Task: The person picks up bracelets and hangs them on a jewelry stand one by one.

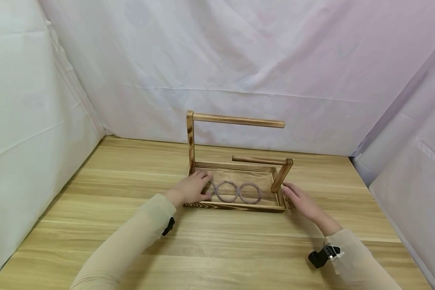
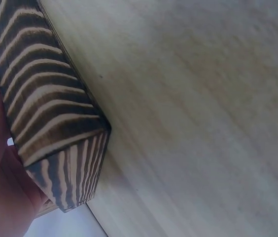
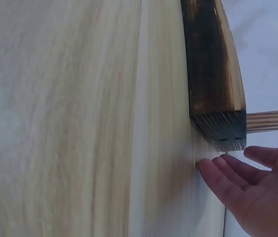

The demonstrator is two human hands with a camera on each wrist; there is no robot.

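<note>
A scorched-wood tray (image 1: pixel 235 207) stands on the table, with a tall post (image 1: pixel 190 141) at its left end and a short post (image 1: pixel 282 175) at its right. Inside it, three purplish rings lie in a row: a left ring (image 1: pixel 213 189), a middle ring (image 1: pixel 217 195) and a right ring (image 1: pixel 259 196). My left hand (image 1: pixel 192 188) reaches over the tray's left end, thumb and fingers spread about the left ring and partly covering it; whether they grip it is hidden. My right hand (image 1: pixel 301 201) is beside the tray's right end, fingers extended, holding nothing.
A high bar (image 1: pixel 239 120) runs rightward from the tall post, and a lower bar (image 1: pixel 259 160) runs leftward from the short one. Pale curtains (image 1: pixel 239 60) enclose the wooden table (image 1: pixel 217 249) at the back and sides.
</note>
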